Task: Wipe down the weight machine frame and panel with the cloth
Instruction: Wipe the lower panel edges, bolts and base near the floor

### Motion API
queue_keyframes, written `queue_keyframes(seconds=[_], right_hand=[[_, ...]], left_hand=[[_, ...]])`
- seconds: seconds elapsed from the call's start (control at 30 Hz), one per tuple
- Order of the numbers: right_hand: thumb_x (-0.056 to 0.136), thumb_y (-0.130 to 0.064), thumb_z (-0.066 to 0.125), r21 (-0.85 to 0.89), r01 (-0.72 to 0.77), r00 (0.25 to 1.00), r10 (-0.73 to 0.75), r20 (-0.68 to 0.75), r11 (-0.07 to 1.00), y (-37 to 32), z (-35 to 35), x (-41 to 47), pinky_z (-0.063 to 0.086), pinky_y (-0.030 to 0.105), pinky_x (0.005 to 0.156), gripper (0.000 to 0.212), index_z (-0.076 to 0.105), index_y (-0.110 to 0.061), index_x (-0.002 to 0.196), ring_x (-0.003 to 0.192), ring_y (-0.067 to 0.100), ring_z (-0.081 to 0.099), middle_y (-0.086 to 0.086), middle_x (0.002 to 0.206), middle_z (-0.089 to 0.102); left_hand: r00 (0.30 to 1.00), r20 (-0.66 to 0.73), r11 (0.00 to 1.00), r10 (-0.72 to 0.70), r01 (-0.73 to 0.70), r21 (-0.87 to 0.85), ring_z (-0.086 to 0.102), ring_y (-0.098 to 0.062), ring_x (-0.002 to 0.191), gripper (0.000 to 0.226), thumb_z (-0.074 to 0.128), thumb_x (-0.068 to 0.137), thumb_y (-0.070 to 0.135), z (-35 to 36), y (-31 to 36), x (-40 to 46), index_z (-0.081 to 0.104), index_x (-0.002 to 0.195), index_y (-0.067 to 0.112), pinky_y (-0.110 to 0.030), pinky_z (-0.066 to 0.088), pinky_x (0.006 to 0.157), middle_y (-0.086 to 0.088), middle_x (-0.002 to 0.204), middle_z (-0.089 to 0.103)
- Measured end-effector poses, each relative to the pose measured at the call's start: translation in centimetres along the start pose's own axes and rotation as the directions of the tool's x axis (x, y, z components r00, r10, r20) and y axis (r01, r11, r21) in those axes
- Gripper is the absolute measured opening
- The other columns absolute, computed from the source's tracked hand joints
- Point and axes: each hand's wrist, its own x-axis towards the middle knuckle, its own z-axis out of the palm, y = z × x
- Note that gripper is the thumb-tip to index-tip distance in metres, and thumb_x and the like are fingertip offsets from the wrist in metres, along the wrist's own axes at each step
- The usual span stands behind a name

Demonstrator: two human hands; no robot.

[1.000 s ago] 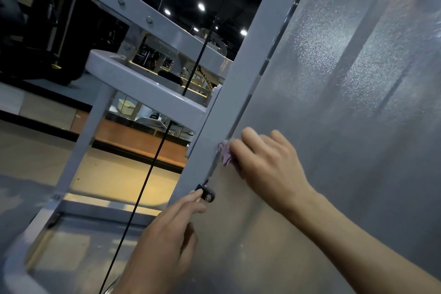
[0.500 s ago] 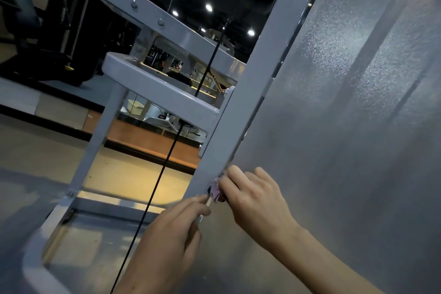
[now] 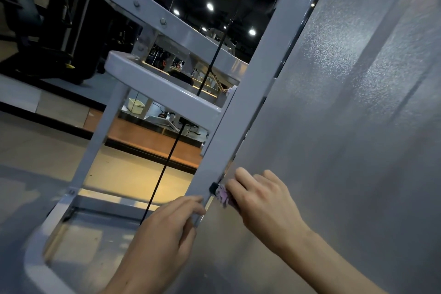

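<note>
The right hand presses a small lilac cloth against the seam where the textured grey panel meets the grey frame upright. Its fingers curl over the cloth, so only a crumpled corner shows past the fingertips, touching a small black clip on the upright's edge. The left hand sits just beside and below it, with its fingertips hooked round the edge of the same upright, seemingly for bracing.

The cloth looks soft and light; it should bunch and fold easily, so a wad held under flat fingers probably spreads pressure best. The clip could snag its loose corner. Frame and panel look rigid and fixed, the panel's pebbled surface likely dragging slightly on fabric. A thin black cable runs beyond the left hand, well apart from the cloth.
</note>
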Motion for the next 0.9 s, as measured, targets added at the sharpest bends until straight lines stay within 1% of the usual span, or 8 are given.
queue_keyframes(seconds=[0.1,0.2,0.4,0.5,0.6,0.7,0.77,0.9], right_hand=[[0.069,-0.005,0.077,0.033,-0.036,0.998,0.037,-0.042,0.999,-1.1,0.3,2.2,0.022,0.031,0.055,0.030,0.053,-0.021,0.075,0.048,0.020,0.039,-0.001,0.076,0.044],[0.064,-0.002,0.065,0.045,-0.039,0.996,0.043,-0.080,0.998,-2.0,0.3,3.6,0.022,0.030,0.055,0.023,0.054,-0.019,0.073,0.046,0.019,0.033,0.000,0.073,0.043],[0.059,-0.019,0.093,0.022,-0.107,0.993,0.105,0.052,0.994,-1.6,0.1,1.5,0.022,0.029,0.053,0.041,0.056,-0.023,0.074,0.043,0.018,0.044,-0.003,0.076,0.048],[0.053,-0.018,0.094,0.022,-0.134,0.990,0.133,0.048,0.991,-2.1,-0.5,2.0,0.022,0.027,0.052,0.043,0.055,-0.023,0.070,0.040,0.019,0.041,-0.003,0.073,0.049],[0.046,-0.008,0.086,0.063,-0.127,0.992,0.127,0.016,0.990,-3.8,-0.3,3.0,0.021,0.026,0.051,0.041,0.054,-0.021,0.067,0.038,0.021,0.032,0.000,0.067,0.048],[0.036,-0.010,0.090,0.040,-0.105,0.991,0.101,0.092,0.994,-5.8,0.6,2.9,0.020,0.029,0.051,0.047,0.056,-0.020,0.067,0.037,0.019,0.041,0.001,0.065,0.046],[0.028,-0.012,0.091,0.051,-0.123,0.984,0.115,0.134,0.991,-6.4,0.7,2.1,0.018,0.029,0.052,0.051,0.057,-0.020,0.065,0.035,0.019,0.043,0.001,0.062,0.048],[0.024,-0.009,0.091,0.095,-0.190,0.977,0.179,0.116,0.977,-5.6,-0.2,1.0,0.019,0.028,0.050,0.051,0.059,-0.019,0.062,0.033,0.020,0.043,0.003,0.062,0.050]], left_hand=[[1.000,0.005,1.000,-0.020,0.020,0.008,0.053,0.009,0.117,0.034,0.067,0.090,0.014,-0.1,-0.4,0.0,0.059,0.101,0.045,-0.008,0.036,0.090,0.034,0.131,0.055],[1.000,0.003,1.000,-0.019,0.019,0.008,0.053,0.013,0.111,0.032,0.066,0.091,0.015,-0.4,-0.4,-0.3,0.058,0.100,0.044,-0.005,0.037,0.087,0.032,0.125,0.058],[0.999,-0.008,0.999,-0.035,0.035,0.010,0.052,0.011,0.116,0.029,0.064,0.093,0.016,-0.6,-0.2,-0.4,0.059,0.100,0.044,-0.008,0.038,0.093,0.032,0.127,0.057],[0.999,-0.022,1.000,-0.026,0.026,0.007,0.049,0.015,0.112,0.031,0.063,0.094,0.018,-0.9,-0.1,-0.5,0.055,0.099,0.047,-0.008,0.037,0.098,0.034,0.122,0.056],[0.996,-0.088,1.000,-0.021,0.022,0.014,0.051,0.016,0.103,0.026,0.063,0.090,0.016,-1.1,-0.3,-0.3,0.065,0.100,0.040,-0.013,0.040,0.099,0.032,0.106,0.062],[0.990,-0.144,0.999,0.003,0.005,0.053,0.052,0.008,0.099,0.020,0.057,0.087,0.024,-1.2,-0.4,-0.2,0.068,0.100,0.035,-0.004,0.029,0.103,0.027,0.095,0.065],[0.990,-0.142,0.997,-0.001,0.011,0.070,0.052,0.007,0.101,0.021,0.062,0.086,0.019,-1.1,-0.5,-0.1,0.066,0.098,0.036,-0.011,0.031,0.107,0.027,0.098,0.065],[0.989,-0.147,0.995,-0.030,0.043,0.087,0.055,0.005,0.094,0.039,0.074,0.079,0.004,-0.8,-0.5,-0.3,0.064,0.095,0.038,-0.022,0.044,0.095,0.030,0.099,0.063]])
